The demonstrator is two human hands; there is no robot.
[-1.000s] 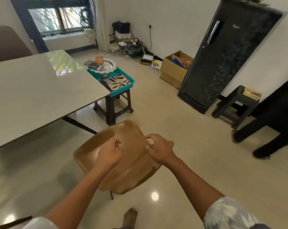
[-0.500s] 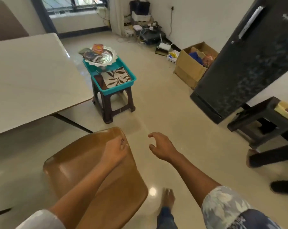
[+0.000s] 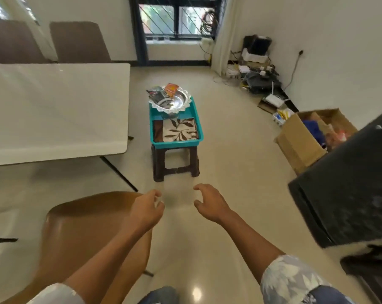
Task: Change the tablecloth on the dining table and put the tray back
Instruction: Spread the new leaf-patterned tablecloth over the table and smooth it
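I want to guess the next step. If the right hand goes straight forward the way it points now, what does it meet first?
Probably the dark stool under the teal tray; only bare floor lies between it and the right hand. Depth is unclear.

A bare white dining table stands beside a dark stool bearing a teal tub, which holds a folded leaf-print tablecloth and, at its far end, a packet-laden silver tray.
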